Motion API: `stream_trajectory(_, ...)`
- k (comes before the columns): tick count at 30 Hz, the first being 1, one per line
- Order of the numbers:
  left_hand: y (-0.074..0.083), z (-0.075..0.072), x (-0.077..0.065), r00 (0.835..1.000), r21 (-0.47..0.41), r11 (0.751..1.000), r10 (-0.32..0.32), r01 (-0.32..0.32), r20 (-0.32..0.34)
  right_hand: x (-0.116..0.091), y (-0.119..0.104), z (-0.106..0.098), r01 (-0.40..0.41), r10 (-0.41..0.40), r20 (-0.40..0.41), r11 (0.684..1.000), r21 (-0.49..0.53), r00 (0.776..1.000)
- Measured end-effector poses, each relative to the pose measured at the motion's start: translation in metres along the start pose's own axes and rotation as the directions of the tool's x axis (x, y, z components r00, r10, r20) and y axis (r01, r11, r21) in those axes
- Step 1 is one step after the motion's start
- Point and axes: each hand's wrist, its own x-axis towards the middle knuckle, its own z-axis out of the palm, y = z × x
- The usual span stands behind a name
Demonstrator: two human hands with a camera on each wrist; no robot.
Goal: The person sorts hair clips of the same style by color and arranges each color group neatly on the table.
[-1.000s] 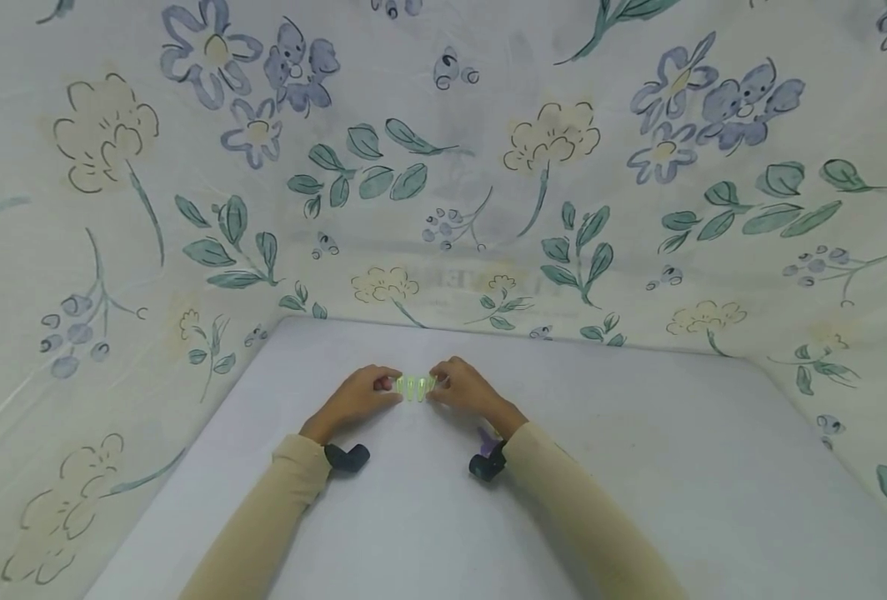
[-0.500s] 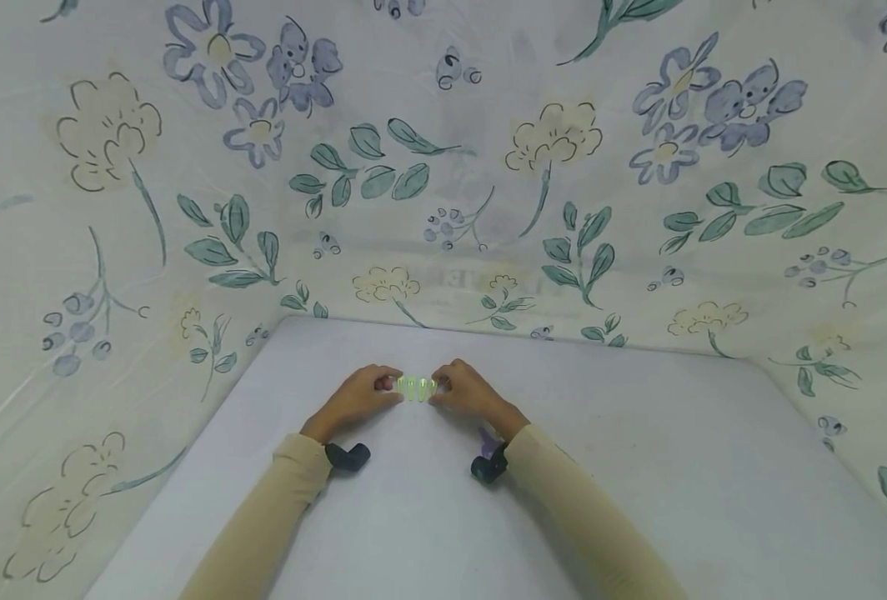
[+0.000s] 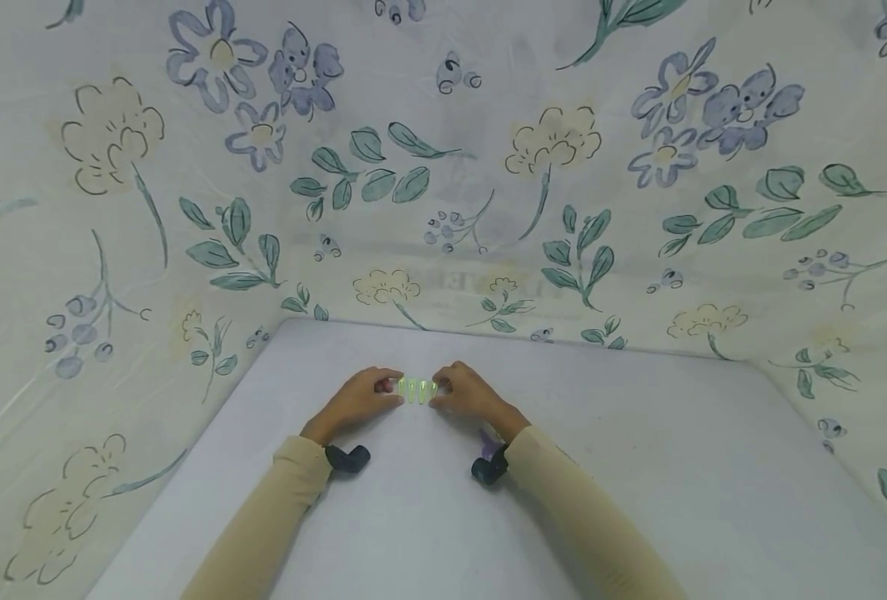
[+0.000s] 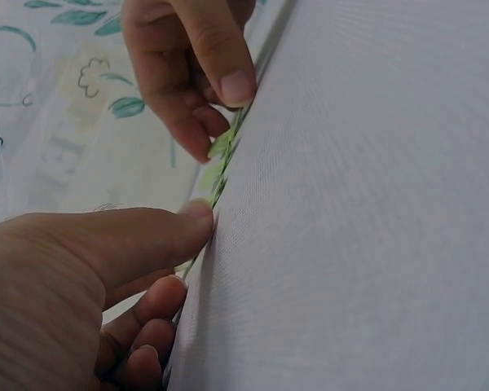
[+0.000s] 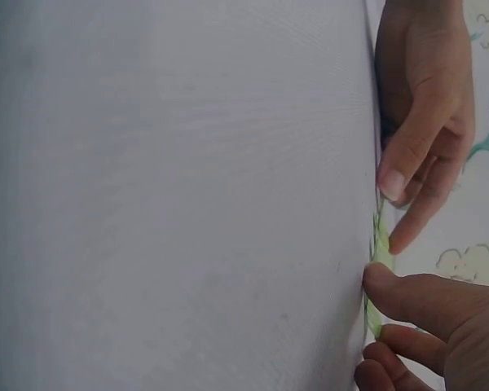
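Several light-green, narrow teardrop-shaped hair clips (image 3: 423, 392) lie side by side in a short row on the white table (image 3: 638, 483). My left hand (image 3: 358, 395) pinches the clip at the row's left end, index finger at its far end and thumb at its near end. At the other end, my right hand (image 3: 468, 392) holds the rightmost clip the same way. In the left wrist view the green clips (image 4: 212, 175) show edge-on between the two hands. The right wrist view has a green clip (image 5: 373, 318) between thumb and index finger.
Black wrist cameras (image 3: 348, 457) sit under both wrists, with a purple piece (image 3: 488, 442) by the right one. A floral sheet (image 3: 473, 208) rises behind the table's back edge and along its sides.
The right hand has shifted very slightly to the right, with the rightmost clip showing a little more. The left hand keeps its place.
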Motion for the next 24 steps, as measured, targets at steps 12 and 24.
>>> stream_trajectory(12,-0.004,0.001,0.002,1.000,-0.017,1.000,-0.003,0.003,0.003,0.004,0.004,0.001,0.003,-0.003,0.002,1.000,-0.003,1.000)
stream_trajectory(24,-0.008,0.001,0.005,1.000,-0.037,0.999,-0.004,0.004,0.006,-0.007,0.008,-0.019,0.070,-0.070,0.017,0.996,0.053,0.997)
